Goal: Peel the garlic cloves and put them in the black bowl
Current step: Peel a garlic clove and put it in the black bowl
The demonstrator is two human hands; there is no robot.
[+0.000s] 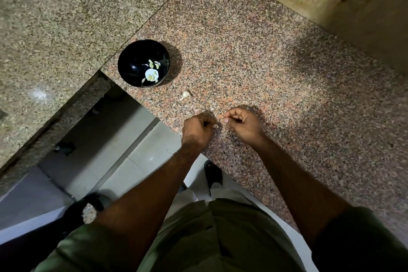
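Both my hands sit low over the speckled granite counter (254, 55), near its front edge. My left hand (197, 128) is curled into a fist around a garlic clove (216, 126); only its pale tip shows past my fingers. My right hand (241, 122) is just beside it, thumb and forefinger pinched together; whether skin is between them, I cannot tell. 1 unpeeled clove (186, 94) lies between my hands and the black bowl (130, 59). The bowl holds several peeled cloves (152, 74).
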